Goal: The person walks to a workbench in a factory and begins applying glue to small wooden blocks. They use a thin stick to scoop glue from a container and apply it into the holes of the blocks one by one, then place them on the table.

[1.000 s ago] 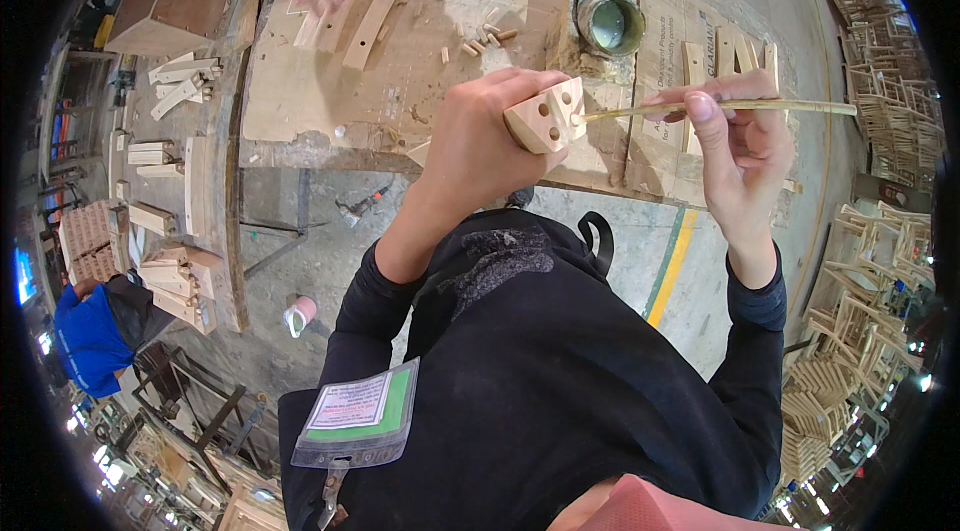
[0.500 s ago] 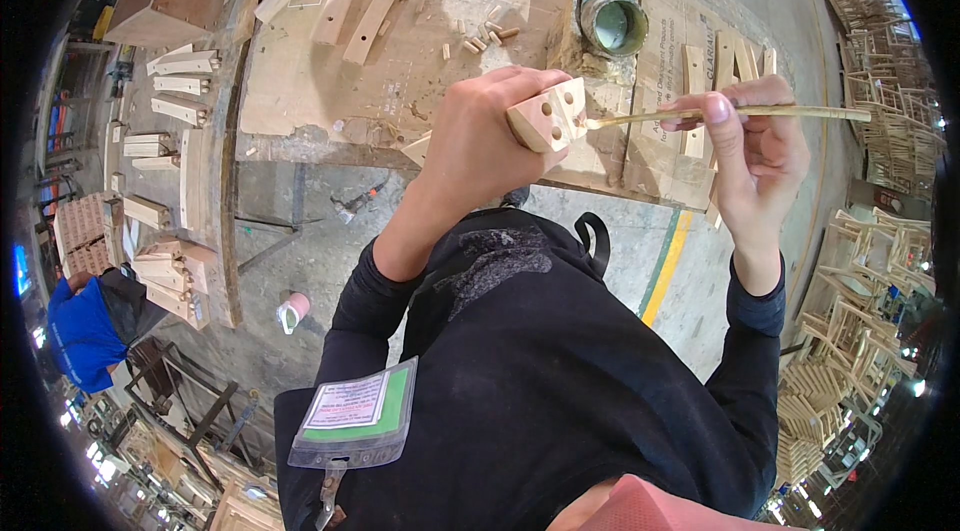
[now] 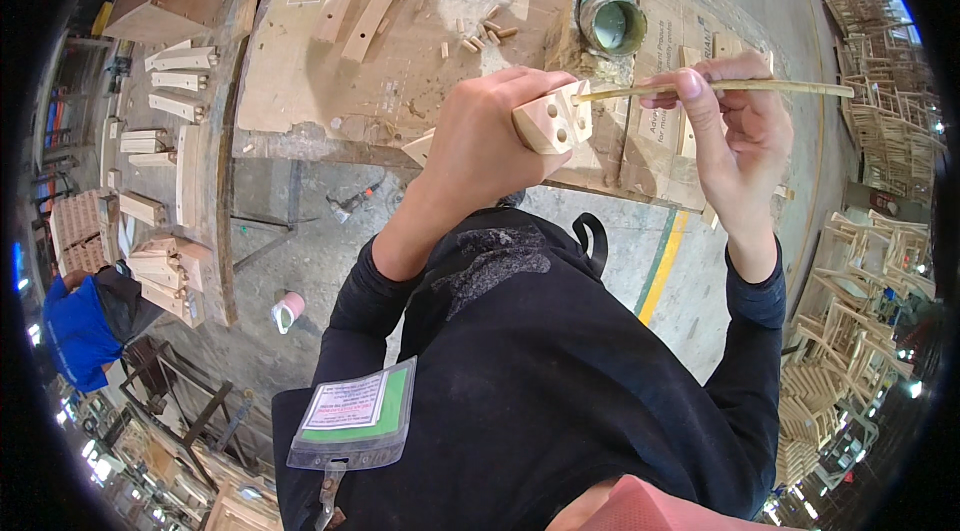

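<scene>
My left hand (image 3: pixel 480 131) is wrapped around a couple of pale wooden pieces (image 3: pixel 540 127), their end faces with drilled round holes turned up and to the right. Between the thumb and fingers of my right hand (image 3: pixel 738 126) is a thin, light-coloured stick (image 3: pixel 815 89), held nearly level. Its left tip meets the end of the wooden pieces at an upper hole; how deep it reaches is hidden. Beyond my hands, a round can (image 3: pixel 640 29) with greenish-grey liquid rests at the far side of the table.
Several short dowels (image 3: pixel 487 34) lie on the cardboard-covered table (image 3: pixel 290 96), near two curved wooden strips (image 3: pixel 385 6). A side bench (image 3: pixel 225 131) on the left bears more wooden parts. Stacked wooden frames (image 3: pixel 870 271) stand at right. A person in blue (image 3: pixel 85 331) is at far left.
My right hand and the stick have shifted up and slightly left, bringing the tip to an upper hole. Another person's hand and a wooden strip at the far left have left the view.
</scene>
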